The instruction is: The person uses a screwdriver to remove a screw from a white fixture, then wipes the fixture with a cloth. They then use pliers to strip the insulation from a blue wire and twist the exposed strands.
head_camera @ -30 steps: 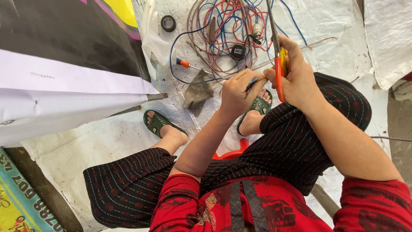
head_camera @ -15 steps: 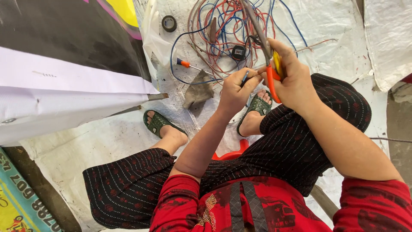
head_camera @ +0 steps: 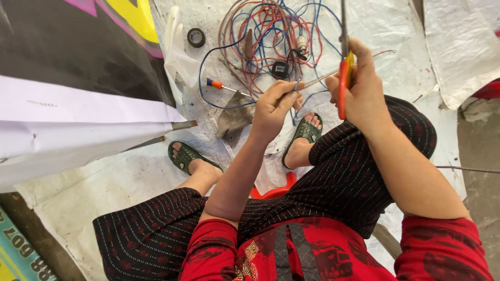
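My left hand pinches a thin grey wire that runs up and to the right toward my other hand. My right hand grips a pair of scissors with red and yellow handles, blades pointing up and away from me. Just beyond both hands a tangle of red, blue and brown wires lies on the white sheet, with a small black part in it. I sit low, knees apart, feet in green sandals.
An orange-handled screwdriver and a roll of black tape lie to the left of the wires. A grey scrap sits near my left foot. A large dark banner with a white underside fills the left. A red stool shows under me.
My right hand has lifted the scissors so the blades point straight up. The left hand has drawn the wire tighter and closer to the right hand.
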